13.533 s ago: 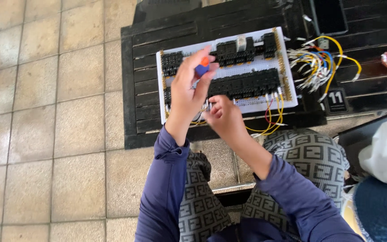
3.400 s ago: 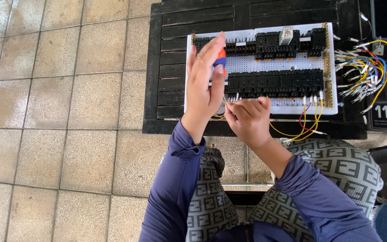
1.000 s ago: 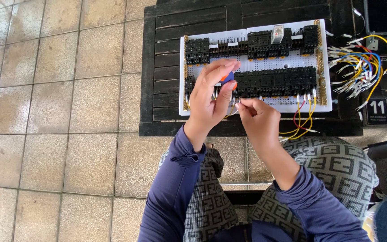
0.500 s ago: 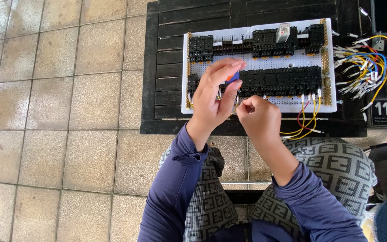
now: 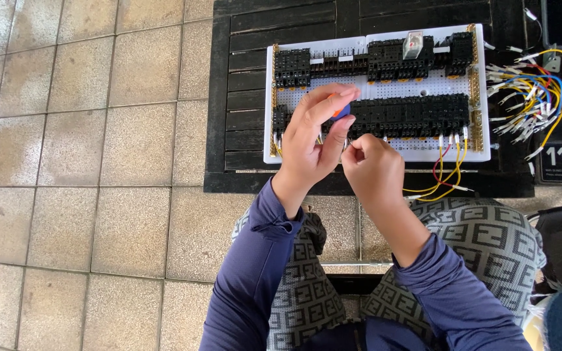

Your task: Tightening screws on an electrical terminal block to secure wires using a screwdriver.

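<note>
A white perforated board (image 5: 424,149) with two rows of black relay sockets (image 5: 411,117) lies on a low black slatted table (image 5: 242,97). My left hand (image 5: 310,140) grips a screwdriver with a blue and orange handle (image 5: 341,112), upright over the left end of the lower socket row. My right hand (image 5: 372,166) is pinched next to it at the board's front edge, apparently on a thin wire that its fingers hide. Yellow and red wires (image 5: 443,185) loop from the lower row over the front edge.
A bundle of loose coloured wires (image 5: 531,97) lies on the table to the right of the board, beside a small black numbered tag (image 5: 556,162). Beige floor tiles (image 5: 99,195) spread to the left. My patterned trousers (image 5: 476,240) fill the lower middle.
Over the last seconds my left hand lowered the screwdriver from above the board onto the lower socket row. My right hand stayed pinched at the front edge. The view shifted slightly.
</note>
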